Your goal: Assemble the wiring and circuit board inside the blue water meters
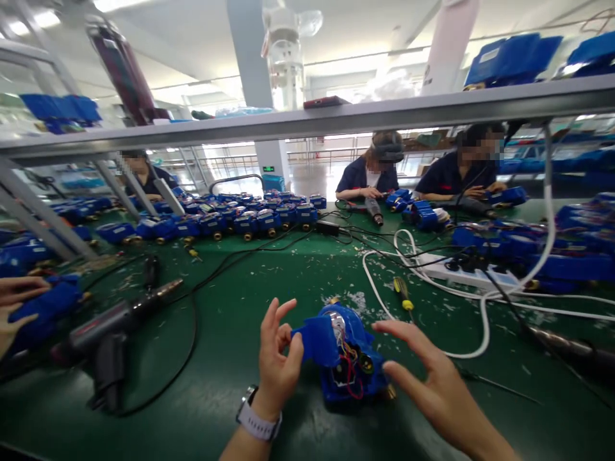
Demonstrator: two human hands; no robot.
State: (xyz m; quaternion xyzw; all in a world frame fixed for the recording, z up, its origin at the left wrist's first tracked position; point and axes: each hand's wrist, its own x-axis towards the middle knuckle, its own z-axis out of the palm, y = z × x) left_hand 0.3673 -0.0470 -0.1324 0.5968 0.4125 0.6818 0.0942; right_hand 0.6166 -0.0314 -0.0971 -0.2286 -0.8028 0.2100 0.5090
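Blue plastic housing (348, 355), opened, red and black wires showing inside, sits low in the centre of the frame on the green table mat (230, 358). Your left hand (277, 358) pinches the housing's raised blue flap between thumb and forefinger; the other fingers are spread and free. Your right hand (432, 378) hovers just to the right of the housing, fingers extended and parted, holding nothing; whether a fingertip touches the casing cannot be told. A powered screwdriver (110, 330) lies at left of centre, cable trailing. A yellow-handled screwdriver (402, 293) lies above and right of the housing, beside a white cable (480, 320). Rows of blue units (250, 221) fill the upper left. Another person's hands (14, 307) enter at the left edge.
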